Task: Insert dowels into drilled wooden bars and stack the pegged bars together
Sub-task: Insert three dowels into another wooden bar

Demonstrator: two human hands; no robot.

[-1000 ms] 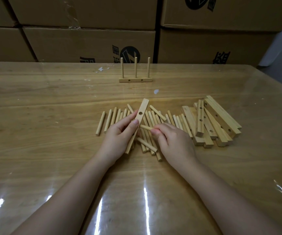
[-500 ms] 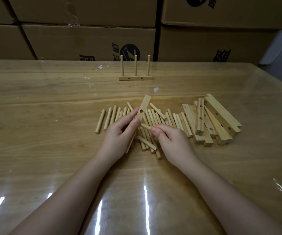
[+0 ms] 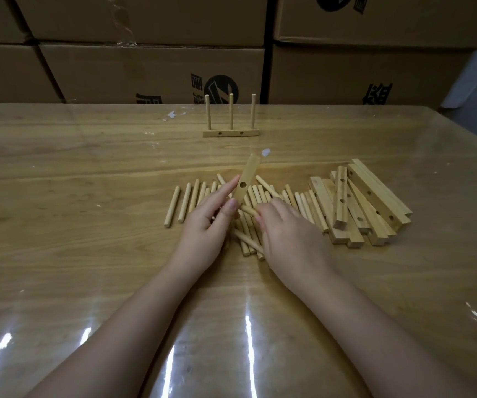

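My left hand grips a drilled wooden bar, tilted with its far end raised above the loose dowels; one hole shows near my index finger. My right hand pinches a short dowel whose tip points at the bar just beside my left thumb. Several loose dowels lie in a row on the table under and around both hands. A pile of drilled bars lies to the right. At the back stands a pegged bar with three upright dowels.
The wooden table is covered with a glossy clear sheet. Stacked cardboard boxes form a wall behind its far edge. A small white scrap lies beyond the bar's raised end.
The bar in my left hand has tipped up more steeply. My right hand has brought the dowel leftward, closer to the bar and my left thumb.
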